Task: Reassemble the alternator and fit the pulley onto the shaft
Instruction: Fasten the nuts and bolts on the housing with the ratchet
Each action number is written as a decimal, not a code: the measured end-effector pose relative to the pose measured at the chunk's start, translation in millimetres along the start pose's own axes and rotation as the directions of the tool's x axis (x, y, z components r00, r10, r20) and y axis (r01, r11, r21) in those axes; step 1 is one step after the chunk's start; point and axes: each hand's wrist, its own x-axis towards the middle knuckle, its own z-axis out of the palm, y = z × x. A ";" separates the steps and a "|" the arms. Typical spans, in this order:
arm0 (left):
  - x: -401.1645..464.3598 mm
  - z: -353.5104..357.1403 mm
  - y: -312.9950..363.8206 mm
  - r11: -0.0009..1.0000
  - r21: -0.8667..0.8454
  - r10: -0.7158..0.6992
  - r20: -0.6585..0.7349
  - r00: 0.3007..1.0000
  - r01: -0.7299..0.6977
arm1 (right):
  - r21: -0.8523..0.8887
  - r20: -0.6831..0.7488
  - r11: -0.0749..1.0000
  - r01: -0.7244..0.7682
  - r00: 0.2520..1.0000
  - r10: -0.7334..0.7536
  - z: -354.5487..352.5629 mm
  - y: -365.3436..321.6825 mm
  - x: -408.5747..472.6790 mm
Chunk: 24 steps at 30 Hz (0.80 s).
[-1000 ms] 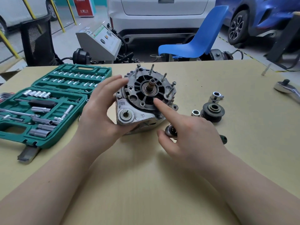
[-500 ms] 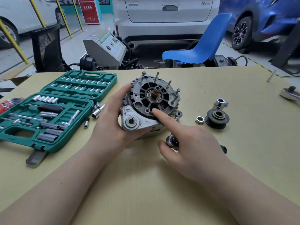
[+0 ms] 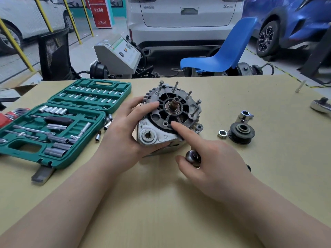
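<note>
1. The right hand (image 3: 211,161) points its index finger onto the alternator (image 3: 170,119) face while its other fingers curl round a dark-handled tool (image 3: 193,158); the left hand (image 3: 125,133) grips the housing's near-left side, tilting it up.
2. Risk: I judge the propped alternator could slip from that one-handed hold and bend the bolts.
3. Risk: the loose nut (image 3: 222,134) could roll off when the pulley (image 3: 241,133) is fetched.
4. Count: one pulley and one nut beyond the right hand, about six bolts (image 3: 188,95) standing proud, one bare shaft (image 3: 175,102).

"SF" stamped on alternator (image 3: 172,120) housing (near mounting lug); red sign (image 3: 100,12) characters illegible.
</note>
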 end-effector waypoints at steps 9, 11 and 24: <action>-3.0 1.6 3.1 0.994 -0.104 0.031 -0.030 0.999 -0.034 | 0.293 -0.292 0.953 -0.072 0.943 0.161 -12.8 22.1 4.3; -3.7 0.9 4.4 0.992 -0.104 0.072 -0.046 0.996 -0.076 | 0.273 -0.273 0.959 -0.071 0.951 0.148 -11.9 18.7 4.1; -8.0 7.6 10.0 0.971 -0.239 -0.033 -0.129 0.991 0.001 | 0.334 -0.221 0.942 -0.002 0.972 0.080 -7.3 16.0 2.1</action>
